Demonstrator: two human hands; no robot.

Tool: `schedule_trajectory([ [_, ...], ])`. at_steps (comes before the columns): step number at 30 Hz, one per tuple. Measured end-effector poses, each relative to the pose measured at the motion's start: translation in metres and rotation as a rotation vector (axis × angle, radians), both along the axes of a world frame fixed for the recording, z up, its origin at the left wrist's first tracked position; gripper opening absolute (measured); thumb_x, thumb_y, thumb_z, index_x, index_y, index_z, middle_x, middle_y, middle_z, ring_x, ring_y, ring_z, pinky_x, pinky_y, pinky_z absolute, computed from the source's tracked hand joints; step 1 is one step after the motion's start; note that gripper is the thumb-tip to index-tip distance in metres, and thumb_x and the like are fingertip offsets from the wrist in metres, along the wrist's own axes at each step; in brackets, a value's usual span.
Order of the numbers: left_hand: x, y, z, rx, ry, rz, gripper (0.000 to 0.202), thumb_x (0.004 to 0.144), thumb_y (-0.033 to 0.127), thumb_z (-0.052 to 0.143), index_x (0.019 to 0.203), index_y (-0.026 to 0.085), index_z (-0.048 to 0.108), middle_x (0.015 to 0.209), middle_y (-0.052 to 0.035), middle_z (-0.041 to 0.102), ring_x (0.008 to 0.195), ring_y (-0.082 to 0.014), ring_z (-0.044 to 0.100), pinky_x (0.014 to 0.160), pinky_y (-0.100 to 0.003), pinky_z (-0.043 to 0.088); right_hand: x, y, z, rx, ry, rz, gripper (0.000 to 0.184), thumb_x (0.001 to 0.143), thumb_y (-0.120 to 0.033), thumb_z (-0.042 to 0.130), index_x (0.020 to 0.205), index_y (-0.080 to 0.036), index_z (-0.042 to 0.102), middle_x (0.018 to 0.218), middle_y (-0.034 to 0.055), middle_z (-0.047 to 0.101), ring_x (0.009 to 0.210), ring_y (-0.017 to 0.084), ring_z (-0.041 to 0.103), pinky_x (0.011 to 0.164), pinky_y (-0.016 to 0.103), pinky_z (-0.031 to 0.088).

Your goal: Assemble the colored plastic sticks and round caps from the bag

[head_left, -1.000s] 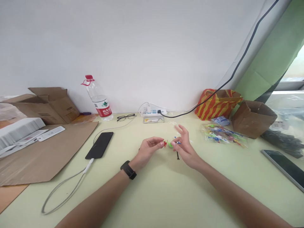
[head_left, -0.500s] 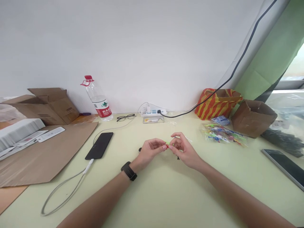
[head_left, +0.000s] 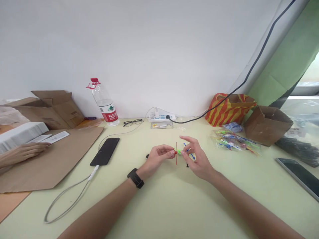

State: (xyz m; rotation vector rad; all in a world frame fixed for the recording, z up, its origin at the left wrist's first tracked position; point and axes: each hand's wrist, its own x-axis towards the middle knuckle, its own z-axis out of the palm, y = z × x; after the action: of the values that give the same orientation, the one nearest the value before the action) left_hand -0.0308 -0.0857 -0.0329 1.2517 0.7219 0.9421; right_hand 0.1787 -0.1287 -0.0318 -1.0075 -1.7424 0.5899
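Between the thumb and fingers of my left hand (head_left: 161, 156) is a small red plastic piece (head_left: 176, 153), its thin bar standing out above and below. Close against it on the right is a bright green plastic piece (head_left: 179, 152), pinched at the thumb of my right hand (head_left: 195, 159), whose index finger is raised. Past the right fingers shows a blue plastic piece (head_left: 192, 156) with arrow-like ends; whether it is held or lies on the table I cannot tell. A small black piece (head_left: 187, 164) lies beneath the right hand, and another dark round thing (head_left: 147, 156) is partly hidden behind the left hand.
Clear packets of coloured plastic pieces (head_left: 228, 141) lie to the right, before a striped bag (head_left: 226, 109) and brown paper bag (head_left: 267, 124). Leftward are a cabled phone (head_left: 106, 151), a bottle (head_left: 108, 109) and cardboard (head_left: 72, 149). Another person's hand (head_left: 27, 152) rests there.
My hands have drawn slightly apart, so the red bar and the green piece show more plainly. More of the blue piece is visible. Another person's hand has come in at the left.
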Motion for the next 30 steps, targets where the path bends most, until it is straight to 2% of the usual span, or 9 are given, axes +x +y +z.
schedule_trajectory([
  [2, -0.001, 0.001, 0.000, -0.013, -0.008, 0.005, 0.028, 0.078, 0.034, 0.087, 0.098, 0.016, 0.078, 0.095, -0.0083, 0.076, 0.090, -0.0194, 0.069, 0.090, -0.035, 0.055, -0.001, -0.002, 0.001, 0.038, -0.001, -0.007, 0.057, 0.101, -0.039, 0.054, 0.152, -0.033, 0.028, 0.158, 0.0155, 0.037, 0.101, 0.021, 0.061, 0.082, 0.040, 0.057],
  [3, -0.001, 0.002, 0.000, -0.018, -0.012, 0.007, 0.028, 0.078, 0.034, 0.087, 0.098, 0.015, 0.079, 0.094, -0.0083, 0.076, 0.089, -0.0192, 0.069, 0.090, -0.035, 0.055, -0.001, -0.002, 0.001, 0.015, 0.001, 0.008, 0.059, 0.101, -0.041, 0.053, 0.153, -0.032, 0.025, 0.154, 0.0160, 0.041, 0.100, 0.021, 0.061, 0.081, 0.040, 0.057],
  [5, -0.001, 0.003, -0.001, -0.021, -0.018, 0.016, 0.029, 0.078, 0.034, 0.087, 0.098, 0.015, 0.079, 0.094, -0.0085, 0.076, 0.088, -0.0190, 0.069, 0.089, -0.035, 0.054, 0.001, -0.002, 0.003, -0.131, 0.027, 0.055, 0.051, 0.104, -0.046, 0.046, 0.150, -0.029, 0.031, 0.117, 0.0103, 0.064, 0.079, 0.019, 0.059, 0.067, 0.034, 0.054],
  [6, -0.001, 0.003, -0.001, -0.020, -0.019, 0.020, 0.029, 0.078, 0.034, 0.087, 0.098, 0.016, 0.079, 0.094, -0.0086, 0.076, 0.088, -0.0190, 0.069, 0.088, -0.035, 0.054, 0.003, 0.000, 0.004, -0.223, 0.053, 0.070, 0.044, 0.106, -0.049, 0.041, 0.144, -0.027, 0.038, 0.089, 0.0029, 0.064, 0.065, 0.016, 0.053, 0.057, 0.030, 0.049],
  [7, -0.001, 0.003, -0.002, -0.016, -0.019, 0.024, 0.029, 0.078, 0.035, 0.087, 0.099, 0.016, 0.079, 0.094, -0.0086, 0.076, 0.088, -0.0190, 0.069, 0.088, -0.034, 0.054, 0.005, 0.001, 0.006, -0.300, 0.085, 0.075, 0.040, 0.106, -0.050, 0.039, 0.137, -0.025, 0.044, 0.068, -0.0041, 0.053, 0.054, 0.015, 0.043, 0.050, 0.027, 0.041],
  [9, -0.001, 0.004, -0.003, -0.007, -0.013, 0.026, 0.028, 0.079, 0.035, 0.086, 0.099, 0.016, 0.078, 0.095, -0.0087, 0.076, 0.089, -0.0189, 0.069, 0.088, -0.034, 0.054, 0.008, 0.005, 0.009, -0.353, 0.153, 0.059, 0.034, 0.105, -0.052, 0.041, 0.126, -0.025, 0.048, 0.055, -0.0105, 0.033, 0.048, 0.013, 0.030, 0.046, 0.024, 0.030],
  [17, -0.001, 0.002, -0.003, 0.032, 0.013, -0.033, 0.027, 0.082, 0.035, 0.084, 0.100, 0.016, 0.077, 0.098, -0.0085, 0.075, 0.092, -0.0194, 0.069, 0.093, -0.037, 0.054, 0.003, 0.007, 0.003, -0.220, 0.076, 0.163, 0.033, 0.100, -0.038, 0.057, 0.128, -0.028, 0.046, 0.093, 0.0004, 0.060, 0.071, 0.015, 0.056, 0.064, 0.030, 0.048],
  [26, -0.001, -0.001, -0.003, 0.057, 0.041, -0.081, 0.026, 0.084, 0.035, 0.082, 0.101, 0.017, 0.077, 0.100, -0.0088, 0.076, 0.097, -0.0211, 0.070, 0.095, -0.039, 0.054, 0.000, 0.004, -0.003, -0.193, 0.005, 0.204, 0.041, 0.101, -0.029, 0.053, 0.140, -0.030, 0.040, 0.093, 0.0008, 0.061, 0.075, 0.016, 0.059, 0.067, 0.031, 0.052],
  [30, 0.000, 0.000, -0.002, 0.020, 0.049, -0.052, 0.027, 0.083, 0.036, 0.083, 0.100, 0.016, 0.078, 0.099, -0.0099, 0.076, 0.094, -0.0212, 0.070, 0.093, -0.039, 0.055, 0.003, 0.003, 0.000, -0.047, -0.074, 0.092, 0.034, 0.101, -0.028, 0.052, 0.135, -0.029, 0.049, 0.106, 0.0059, 0.063, 0.076, 0.016, 0.060, 0.066, 0.032, 0.054],
])
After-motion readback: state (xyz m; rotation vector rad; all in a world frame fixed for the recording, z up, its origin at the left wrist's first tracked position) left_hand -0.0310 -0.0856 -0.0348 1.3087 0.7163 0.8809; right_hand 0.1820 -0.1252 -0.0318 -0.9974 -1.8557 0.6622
